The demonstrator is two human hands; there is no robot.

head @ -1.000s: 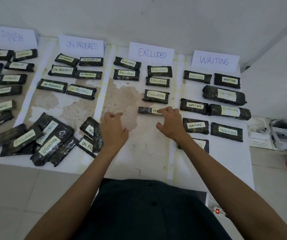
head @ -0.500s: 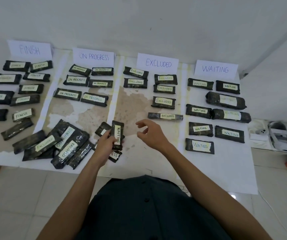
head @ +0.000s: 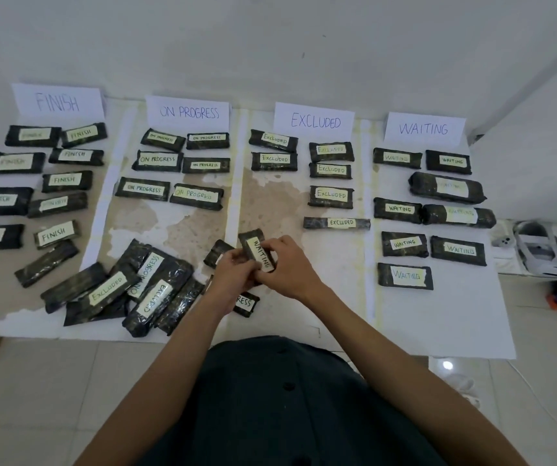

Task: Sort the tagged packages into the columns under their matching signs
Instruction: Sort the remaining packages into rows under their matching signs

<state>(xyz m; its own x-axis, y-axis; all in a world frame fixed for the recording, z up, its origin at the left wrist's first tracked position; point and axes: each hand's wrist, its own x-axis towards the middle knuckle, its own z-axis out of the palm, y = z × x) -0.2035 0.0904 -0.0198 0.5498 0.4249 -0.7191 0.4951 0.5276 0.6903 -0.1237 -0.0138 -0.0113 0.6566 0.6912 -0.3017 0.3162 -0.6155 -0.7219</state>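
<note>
Along the far wall stand four signs, and reading from my left, the FINISH sign (head: 57,101) has its column well filled, with one package (head: 46,263) at the bottom lying tag-down, so I cannot tell whether it belongs there. Next, under the ON PROGRESS sign (head: 188,112), the sorted rows are neat, but below them lies the unsorted heap (head: 135,290), packages leaning across one another; my forearm passes just beside it, and a careless sweep could drag one of them off the paper. At the middle, my left hand (head: 235,274) and right hand (head: 287,267) are both closed on the WAITING package (head: 258,252), held tilted above the paper, tag facing me. I judge the wrap to be slick, so passing it between hands could let it drop among the loose packages underneath. Further right, the EXCLUDED sign (head: 314,122) heads the nearest column, and setting down too early would misfile it there. Rightmost, under the WAITING sign (head: 424,128), the free spot looks to be beside the lowest package (head: 404,276); coming in low could nudge that one askew.
</note>
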